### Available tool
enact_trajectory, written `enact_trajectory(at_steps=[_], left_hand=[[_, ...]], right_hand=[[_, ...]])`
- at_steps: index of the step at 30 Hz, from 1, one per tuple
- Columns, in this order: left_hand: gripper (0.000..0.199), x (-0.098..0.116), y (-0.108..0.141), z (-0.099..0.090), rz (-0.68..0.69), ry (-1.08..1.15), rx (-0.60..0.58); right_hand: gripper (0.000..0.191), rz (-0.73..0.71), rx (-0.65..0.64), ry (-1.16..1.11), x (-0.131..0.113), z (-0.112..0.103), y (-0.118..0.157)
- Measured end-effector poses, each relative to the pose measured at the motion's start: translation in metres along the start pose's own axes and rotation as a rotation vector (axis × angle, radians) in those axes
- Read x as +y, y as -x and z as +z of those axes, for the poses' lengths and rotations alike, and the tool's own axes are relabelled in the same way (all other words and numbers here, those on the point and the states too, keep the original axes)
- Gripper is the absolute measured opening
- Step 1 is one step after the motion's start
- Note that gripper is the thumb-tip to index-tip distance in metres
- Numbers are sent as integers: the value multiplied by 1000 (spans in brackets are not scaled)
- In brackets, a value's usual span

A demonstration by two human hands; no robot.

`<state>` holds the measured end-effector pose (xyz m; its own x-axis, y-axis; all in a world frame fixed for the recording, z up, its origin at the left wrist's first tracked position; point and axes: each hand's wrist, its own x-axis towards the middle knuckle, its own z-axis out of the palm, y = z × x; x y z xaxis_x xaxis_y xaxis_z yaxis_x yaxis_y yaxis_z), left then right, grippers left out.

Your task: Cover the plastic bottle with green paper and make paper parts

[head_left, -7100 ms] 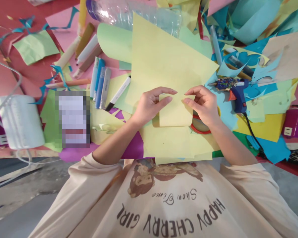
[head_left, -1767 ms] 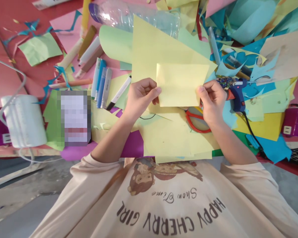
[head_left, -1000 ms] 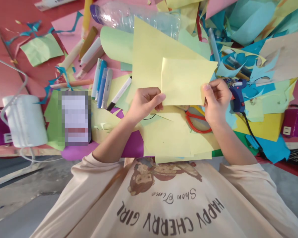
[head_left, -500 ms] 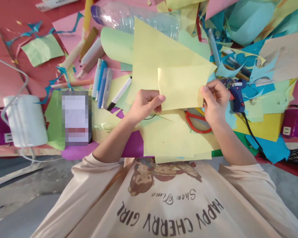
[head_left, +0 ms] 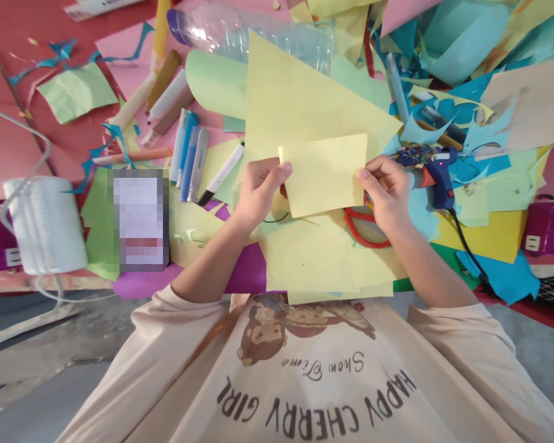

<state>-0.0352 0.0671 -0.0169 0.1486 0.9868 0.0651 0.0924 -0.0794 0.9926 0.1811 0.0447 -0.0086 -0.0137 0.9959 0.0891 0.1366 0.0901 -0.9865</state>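
clear bottle (head_left: 258,31) beyond green paper (head_left: 216,83)

Upside-down "HAPPY CHERRY GIRL" and "Show Time" on the cream shirt (head_left: 189,369); phone-screen text (head_left: 141,216) unreadable.

Loose cream shirt (head_left: 203,394), wide elbow-length sleeves, brown-haired cartoon figures on the front, dark lettering reading "Happy Cherry Girl" (upside down from here), smaller "Show Time" script

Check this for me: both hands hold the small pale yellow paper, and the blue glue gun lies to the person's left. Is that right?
Not quite: the head view shows the blue glue gun to the person's right. The rest holds: the left hand and the right hand both hold the small pale yellow paper.
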Motion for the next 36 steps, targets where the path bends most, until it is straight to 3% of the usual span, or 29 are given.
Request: enact_trajectory(at_steps=[13, 18, 27, 36], left_hand=[[53, -20, -7, 4, 93, 288, 113], [55, -11, -8, 8, 42, 166, 181], [49, -8, -6, 7, 229, 3, 270], [31, -13, -8, 4, 184, 56, 302]], right_hand=[[32, 24, -45, -24, 2, -1, -2], [34, 62, -45, -48, 1, 0, -3], [32, 100, -110, -51, 0, 0, 1], [32, 102, -150, -75, 2, 1, 1]])
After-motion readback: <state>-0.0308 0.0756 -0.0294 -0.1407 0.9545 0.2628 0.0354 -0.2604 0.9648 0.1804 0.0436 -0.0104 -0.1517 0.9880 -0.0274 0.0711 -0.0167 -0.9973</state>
